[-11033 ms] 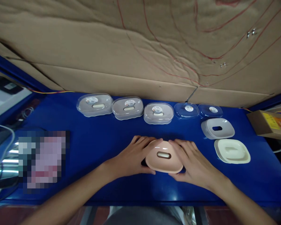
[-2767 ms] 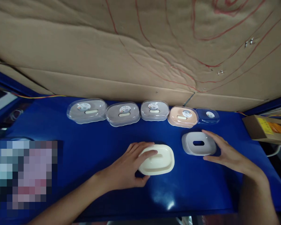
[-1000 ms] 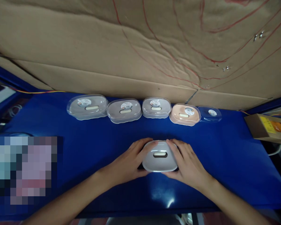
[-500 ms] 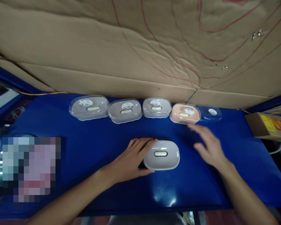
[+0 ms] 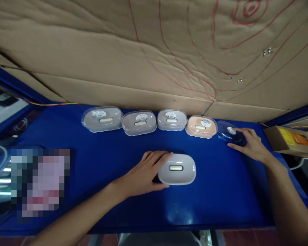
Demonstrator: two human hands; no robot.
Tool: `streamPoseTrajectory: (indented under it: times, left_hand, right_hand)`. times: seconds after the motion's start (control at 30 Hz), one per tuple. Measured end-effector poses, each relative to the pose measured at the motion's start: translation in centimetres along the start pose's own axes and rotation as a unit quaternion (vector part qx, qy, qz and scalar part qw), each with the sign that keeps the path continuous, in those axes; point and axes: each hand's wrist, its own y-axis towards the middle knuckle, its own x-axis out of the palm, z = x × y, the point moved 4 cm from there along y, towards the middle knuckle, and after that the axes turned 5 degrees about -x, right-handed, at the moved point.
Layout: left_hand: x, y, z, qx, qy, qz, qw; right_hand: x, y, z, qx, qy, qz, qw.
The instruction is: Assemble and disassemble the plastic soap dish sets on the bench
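My left hand [image 5: 149,171] is closed around the left side of a light grey oval box [image 5: 179,176] with a cream oblong piece set in its top. Fingers lie at its far edge and the thumb at its near edge. At the right end of the back row, my right hand [image 5: 253,145] grips a clear plastic lid [image 5: 227,135] bearing a round white label. Left of this lid stands a peach oval box [image 5: 201,128] under a clear cover. Farther left are three grey covered boxes, the middle one [image 5: 140,123] lying between two others.
A brown cardboard wall [image 5: 105,65] with red drawn lines rises behind the blue table [image 5: 105,212]. An open carton [image 5: 292,140] stands at the right edge. On the left lies a pixelated item [image 5: 47,181] beside a shiny object.
My right hand has moved right and away from me, from open air beside the grey box onto the clear lid. My left hand keeps its hold. The view has shifted slightly.
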Motion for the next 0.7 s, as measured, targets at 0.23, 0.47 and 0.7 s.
streamPoseTrajectory:
  times: [0.23, 0.47, 0.7]
  left_hand:
    - [0.0, 0.0, 0.2, 0.001, 0.011, -0.014, 1.0]
    - [0.0, 0.0, 0.1, 0.002, 0.013, -0.009, 1.0]
    - [0.5, -0.1, -0.5, -0.03, -0.016, -0.002, 0.999]
  right_hand:
    - [1.2, -1.2, -0.5, 0.018, 0.024, 0.023, 0.999]
    - [-0.7, -1.2, 0.6, 0.05, 0.01, 0.16, 0.986]
    - [-1.9, -5.5, -16.1, -0.227, 0.095, 0.093, 0.965]
